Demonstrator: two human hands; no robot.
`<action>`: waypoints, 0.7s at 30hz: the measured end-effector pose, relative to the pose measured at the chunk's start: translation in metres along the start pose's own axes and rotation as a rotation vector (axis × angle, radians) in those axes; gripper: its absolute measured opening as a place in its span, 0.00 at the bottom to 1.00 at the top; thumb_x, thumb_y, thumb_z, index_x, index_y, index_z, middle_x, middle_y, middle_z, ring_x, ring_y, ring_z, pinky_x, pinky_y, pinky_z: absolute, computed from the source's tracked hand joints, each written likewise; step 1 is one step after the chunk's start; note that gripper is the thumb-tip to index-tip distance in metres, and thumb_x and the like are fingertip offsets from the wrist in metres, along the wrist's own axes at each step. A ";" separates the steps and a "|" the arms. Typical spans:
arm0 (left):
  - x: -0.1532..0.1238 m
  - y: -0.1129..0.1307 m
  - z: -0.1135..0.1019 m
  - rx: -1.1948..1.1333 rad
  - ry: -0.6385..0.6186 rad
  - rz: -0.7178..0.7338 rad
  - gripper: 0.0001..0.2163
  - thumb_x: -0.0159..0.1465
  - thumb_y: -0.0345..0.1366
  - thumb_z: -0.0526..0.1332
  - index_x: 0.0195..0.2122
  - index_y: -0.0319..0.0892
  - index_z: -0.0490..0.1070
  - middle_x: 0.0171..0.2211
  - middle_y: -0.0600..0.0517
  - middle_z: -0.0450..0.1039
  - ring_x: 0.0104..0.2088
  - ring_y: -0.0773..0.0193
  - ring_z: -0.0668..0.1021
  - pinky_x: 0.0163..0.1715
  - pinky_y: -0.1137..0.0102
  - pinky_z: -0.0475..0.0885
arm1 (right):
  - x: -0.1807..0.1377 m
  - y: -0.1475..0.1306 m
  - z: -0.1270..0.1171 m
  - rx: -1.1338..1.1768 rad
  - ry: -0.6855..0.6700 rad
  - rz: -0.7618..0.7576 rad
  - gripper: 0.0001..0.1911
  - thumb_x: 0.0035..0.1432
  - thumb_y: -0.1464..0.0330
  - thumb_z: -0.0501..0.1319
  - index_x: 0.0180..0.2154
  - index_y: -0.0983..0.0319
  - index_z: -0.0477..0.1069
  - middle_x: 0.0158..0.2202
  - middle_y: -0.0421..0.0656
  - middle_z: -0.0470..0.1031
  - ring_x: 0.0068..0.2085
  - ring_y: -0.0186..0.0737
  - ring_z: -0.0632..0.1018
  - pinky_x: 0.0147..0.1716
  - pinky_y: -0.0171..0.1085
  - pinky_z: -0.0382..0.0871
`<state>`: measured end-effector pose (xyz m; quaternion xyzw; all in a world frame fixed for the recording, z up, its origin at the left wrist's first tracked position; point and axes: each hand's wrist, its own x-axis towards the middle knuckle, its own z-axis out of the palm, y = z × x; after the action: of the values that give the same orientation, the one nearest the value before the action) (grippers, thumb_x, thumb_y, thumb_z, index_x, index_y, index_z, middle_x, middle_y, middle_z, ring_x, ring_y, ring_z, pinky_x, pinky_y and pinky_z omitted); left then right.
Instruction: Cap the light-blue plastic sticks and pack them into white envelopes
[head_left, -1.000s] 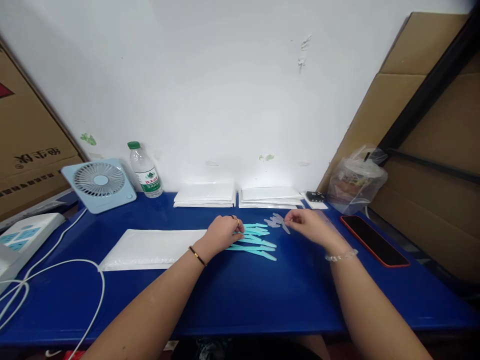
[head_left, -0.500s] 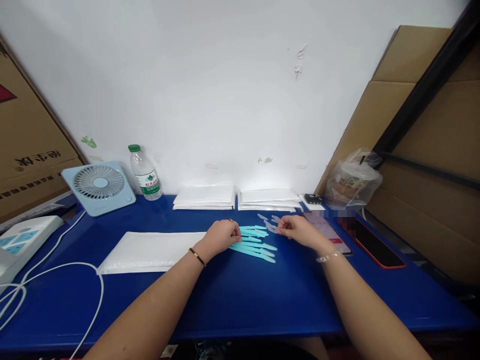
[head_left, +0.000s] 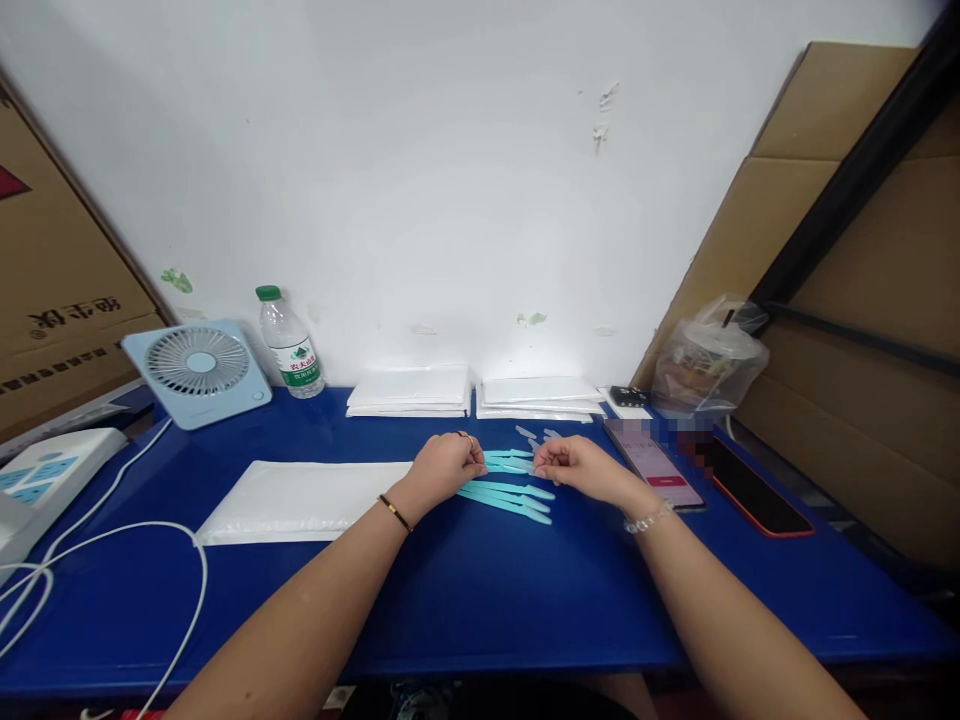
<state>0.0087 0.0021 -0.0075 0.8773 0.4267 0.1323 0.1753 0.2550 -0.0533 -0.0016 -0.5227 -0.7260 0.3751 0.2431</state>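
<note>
My left hand (head_left: 448, 466) is closed, thumb and fingertips pinching the handle of a turquoise eyebrow razor (head_left: 507, 465) that points right. Facing it, my right hand (head_left: 576, 468) pinches a small clear blade cap (head_left: 527, 468) at the razor's tip; my fingers partly hide the cap, so I cannot tell how far it sits on the blade. Several more turquoise razors (head_left: 517, 500) lie fanned out on the blue table just below my left hand. Behind my right hand are a few loose clear caps (head_left: 523, 432).
A white padded envelope (head_left: 300, 500) lies left of my hand. Two stacks of white envelopes (head_left: 409, 390) stand against the wall. Further left are a water bottle (head_left: 291, 345), a blue fan (head_left: 201, 365) and a power strip (head_left: 45, 480). Phones (head_left: 757, 485) and a bagged drink (head_left: 701, 365) are right.
My right hand has moved left from the loose caps to the razor's tip, bringing a clear cap. My left hand has lifted one razor slightly away from the others.
</note>
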 end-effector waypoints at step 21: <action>0.005 -0.006 0.011 0.138 0.085 0.016 0.07 0.60 0.39 0.60 0.37 0.45 0.72 0.40 0.51 0.71 0.42 0.59 0.73 0.39 0.68 0.65 | 0.016 0.024 0.003 -0.404 0.344 0.071 0.07 0.52 0.64 0.60 0.28 0.62 0.72 0.30 0.43 0.72 0.31 0.38 0.72 0.32 0.35 0.63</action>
<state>0.0119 0.0069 -0.0197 0.8843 0.4347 0.1414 0.0952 0.2617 -0.0353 -0.0227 -0.6418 -0.7153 0.1368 0.2404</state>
